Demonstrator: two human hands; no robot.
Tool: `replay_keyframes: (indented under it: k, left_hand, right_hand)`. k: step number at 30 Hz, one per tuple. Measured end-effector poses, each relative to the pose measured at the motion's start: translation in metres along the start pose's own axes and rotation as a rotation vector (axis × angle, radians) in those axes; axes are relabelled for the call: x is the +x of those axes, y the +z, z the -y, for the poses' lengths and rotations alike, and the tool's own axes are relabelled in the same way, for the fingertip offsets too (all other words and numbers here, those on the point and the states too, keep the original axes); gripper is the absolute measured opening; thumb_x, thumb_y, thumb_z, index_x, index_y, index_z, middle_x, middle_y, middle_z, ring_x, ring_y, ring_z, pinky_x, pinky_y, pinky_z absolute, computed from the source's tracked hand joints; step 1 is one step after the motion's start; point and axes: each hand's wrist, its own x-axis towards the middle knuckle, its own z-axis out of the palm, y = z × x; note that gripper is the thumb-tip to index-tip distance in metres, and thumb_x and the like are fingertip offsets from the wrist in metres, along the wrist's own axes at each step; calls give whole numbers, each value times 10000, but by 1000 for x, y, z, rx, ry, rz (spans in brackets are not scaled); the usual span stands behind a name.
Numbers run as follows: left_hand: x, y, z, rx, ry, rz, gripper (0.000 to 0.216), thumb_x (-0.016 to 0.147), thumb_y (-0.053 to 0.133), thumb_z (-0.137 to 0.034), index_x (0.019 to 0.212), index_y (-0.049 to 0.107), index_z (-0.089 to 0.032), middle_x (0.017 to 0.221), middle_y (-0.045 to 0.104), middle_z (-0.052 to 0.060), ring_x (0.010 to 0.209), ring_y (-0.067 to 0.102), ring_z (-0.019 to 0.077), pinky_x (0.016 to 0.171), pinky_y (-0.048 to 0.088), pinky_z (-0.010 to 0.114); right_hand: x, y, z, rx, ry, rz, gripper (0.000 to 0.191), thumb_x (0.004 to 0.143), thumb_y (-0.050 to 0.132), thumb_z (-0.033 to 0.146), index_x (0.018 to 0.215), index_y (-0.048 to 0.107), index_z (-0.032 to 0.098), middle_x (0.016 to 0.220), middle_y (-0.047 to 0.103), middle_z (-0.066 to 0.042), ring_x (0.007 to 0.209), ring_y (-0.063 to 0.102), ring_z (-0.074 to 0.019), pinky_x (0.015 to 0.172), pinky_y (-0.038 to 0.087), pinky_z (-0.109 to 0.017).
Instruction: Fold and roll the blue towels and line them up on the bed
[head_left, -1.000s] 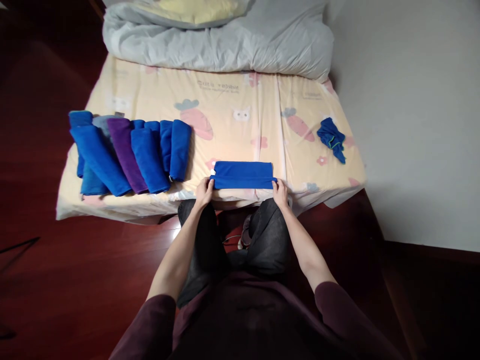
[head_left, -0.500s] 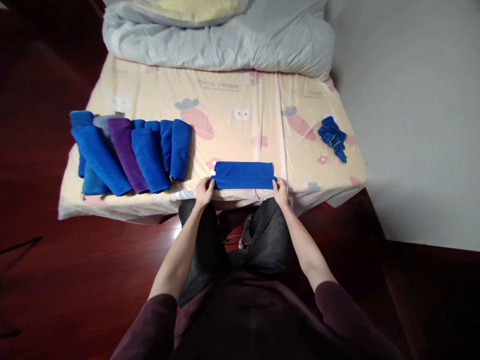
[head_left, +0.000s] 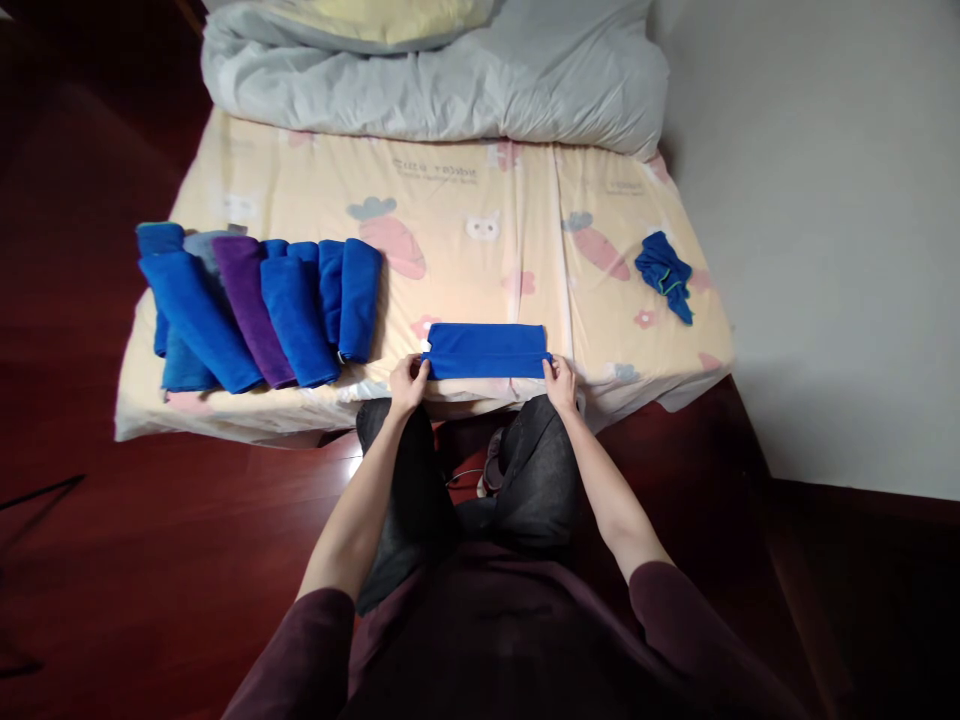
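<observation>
A blue towel (head_left: 486, 350), folded into a flat strip with a small white tag at its left end, lies near the front edge of the bed. My left hand (head_left: 409, 382) pinches its near left corner. At the near right corner, my right hand (head_left: 560, 384) has thumb and fingers closed on the cloth. To the left lie several rolled towels, mostly blue, among them a purple towel roll (head_left: 251, 310) and a blue towel roll (head_left: 360, 300) closest to my left hand. A crumpled blue cloth (head_left: 664, 277) with green edging rests toward the right side.
The bed (head_left: 465, 265) has a pale yellow sheet printed with carrots and flowers. A bunched grey quilt (head_left: 442, 90) runs along the far side, partly under something yellow (head_left: 390, 18). A grey wall (head_left: 825, 250) stands on the right; dark red floor (head_left: 225, 530) surrounds the bed.
Almost nothing differs. Both hands stay at the corners of the folded towel, and the view has shifted very slightly.
</observation>
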Motion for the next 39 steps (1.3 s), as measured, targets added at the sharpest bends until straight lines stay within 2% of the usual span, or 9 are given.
replay_keyframes:
  k: [6, 10, 16, 19, 23, 25, 33, 36, 39]
  left_hand:
    - [-2, -1, -10, -29, 16, -23, 416, 943, 588, -541, 1163, 670, -197, 983, 719, 88, 860, 670, 226, 862, 558, 383]
    - [-1, -2, -10, 15, 66, -69, 383, 931, 618, -513, 1137, 673, -195, 1061, 685, 102, 843, 629, 210, 844, 551, 376]
    - [-1, -4, -7, 0, 116, -96, 327, 925, 646, -475, 1096, 707, -203, 1158, 709, 129, 1068, 660, 268, 936, 559, 418]
    - [-1, -4, -7, -15, 108, -71, 314, 927, 646, -456, 1100, 741, -211, 1170, 743, 123, 1112, 666, 281, 926, 571, 434]
    - [-2, -3, -7, -43, 111, -33, 271, 939, 619, -412, 1061, 775, -227, 1158, 771, 103, 1159, 679, 278, 982, 566, 468]
    - [-1, -3, -9, -55, 122, -24, 267, 952, 602, -399, 1049, 785, -230, 1158, 778, 100, 1176, 677, 276, 1004, 559, 479]
    - [-1, -6, -14, -12, 139, 68, 336, 964, 621, -444, 1175, 765, -226, 1264, 752, 98, 1201, 641, 299, 1038, 534, 500]
    - [0, -9, -13, -1, 154, 123, 402, 915, 693, -458, 1235, 735, -220, 1328, 722, 107, 1217, 620, 309, 1029, 537, 490]
    - [1, -12, -11, 8, 202, 177, 500, 852, 749, -437, 1293, 700, -206, 1382, 689, 115, 1257, 598, 316, 1061, 522, 487]
  right_hand:
    - [0, -1, 1, 13, 21, -27, 347, 1007, 530, 502, 1100, 685, 206, 875, 729, -56, 776, 691, -211, 806, 564, -325]
    - [0, -2, 2, 9, 13, -44, 318, 1001, 544, 481, 1089, 676, 205, 881, 718, -54, 781, 685, -208, 823, 569, -331]
    - [-1, -3, 6, -27, -74, -87, 258, 1021, 521, 424, 995, 677, 220, 989, 705, -86, 838, 678, -208, 847, 581, -330]
    - [-3, -6, 9, -51, -143, -73, 253, 1031, 502, 361, 949, 699, 226, 1032, 698, -97, 873, 689, -209, 882, 588, -332]
    - [-5, -9, 14, -75, -231, -47, 300, 1032, 461, 265, 1012, 759, 238, 1174, 720, -104, 1140, 681, -238, 1060, 554, -380]
    - [-5, -10, 16, -71, -253, -15, 340, 1025, 441, 221, 1059, 779, 238, 1234, 730, -96, 1200, 665, -244, 1110, 534, -410]
    - [-1, -10, 15, 3, -255, 43, 382, 991, 433, 171, 1168, 771, 190, 1297, 740, -104, 1243, 661, -233, 1157, 511, -427]
    - [-1, -12, 14, 14, -273, 64, 387, 924, 493, 148, 1211, 750, 183, 1329, 724, -103, 1266, 647, -240, 1165, 505, -430]
    - [-1, -15, 13, 9, -299, 97, 476, 815, 540, 101, 1248, 724, 176, 1367, 701, -99, 1299, 622, -257, 1179, 493, -440]
